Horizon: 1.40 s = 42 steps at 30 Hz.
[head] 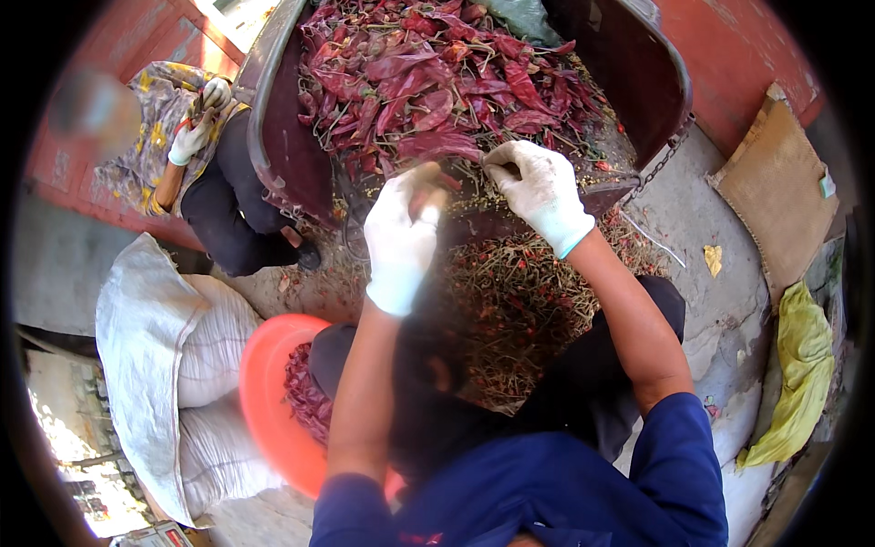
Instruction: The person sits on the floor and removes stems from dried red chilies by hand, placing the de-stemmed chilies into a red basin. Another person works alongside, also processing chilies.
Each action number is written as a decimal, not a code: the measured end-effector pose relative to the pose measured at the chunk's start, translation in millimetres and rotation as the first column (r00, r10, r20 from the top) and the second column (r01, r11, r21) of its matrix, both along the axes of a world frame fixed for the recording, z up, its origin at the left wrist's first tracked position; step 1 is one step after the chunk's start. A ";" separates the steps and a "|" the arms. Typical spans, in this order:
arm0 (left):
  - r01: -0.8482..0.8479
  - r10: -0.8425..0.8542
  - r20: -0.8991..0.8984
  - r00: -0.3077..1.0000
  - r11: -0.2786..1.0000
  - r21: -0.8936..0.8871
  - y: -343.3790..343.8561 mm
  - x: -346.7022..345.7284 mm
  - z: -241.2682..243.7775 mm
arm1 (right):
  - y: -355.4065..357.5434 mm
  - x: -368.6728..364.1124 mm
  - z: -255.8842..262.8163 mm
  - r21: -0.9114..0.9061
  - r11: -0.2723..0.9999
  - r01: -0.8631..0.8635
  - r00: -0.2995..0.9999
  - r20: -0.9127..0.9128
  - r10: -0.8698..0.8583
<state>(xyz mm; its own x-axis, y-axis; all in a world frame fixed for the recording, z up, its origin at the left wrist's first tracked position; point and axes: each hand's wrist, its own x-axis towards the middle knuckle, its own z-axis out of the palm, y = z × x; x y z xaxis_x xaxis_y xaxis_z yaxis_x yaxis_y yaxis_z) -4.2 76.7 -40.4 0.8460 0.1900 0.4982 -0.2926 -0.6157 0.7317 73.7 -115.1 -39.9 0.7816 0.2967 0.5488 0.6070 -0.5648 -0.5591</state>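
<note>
My right hand (540,188), in a white knit glove, pinches the stem end of a dried red chili pepper (437,145) at its fingertips. The pepper's body stretches left in front of the pile. My left hand (405,236), gloved the same way, is blurred just below that pepper. Something red shows among its curled fingers, too smeared to identify. Beyond both hands lies a heap of dried red chili peppers (417,89) with stems, inside a dark red metal cart bed (622,75). Pale seeds are scattered along the cart's near edge.
Stems and red scraps (519,308) cover the ground between my legs. By my left knee stands an orange-red plastic basin (263,383) with peppers, beside full white woven sacks (219,342). A co-worker (198,157) sits left, holding red-handled scissors. A chain (663,161) hangs at the cart's right corner.
</note>
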 end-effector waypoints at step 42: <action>0.009 -0.246 -0.202 0.948 0.654 -0.756 -6.0 -21.4 11.9 | 22.4 14.7 9.1 0.733 0.646 0.213 0.536 -0.640 0.550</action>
<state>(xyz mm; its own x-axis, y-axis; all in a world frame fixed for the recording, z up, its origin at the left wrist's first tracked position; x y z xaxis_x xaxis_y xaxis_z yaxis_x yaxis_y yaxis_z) -25.6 70.8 -28.5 0.9622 0.2725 -0.0042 -0.0503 0.1927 0.9800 88.4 -92.7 -30.9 0.9304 0.3309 -0.1576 -0.2519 0.2652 -0.9307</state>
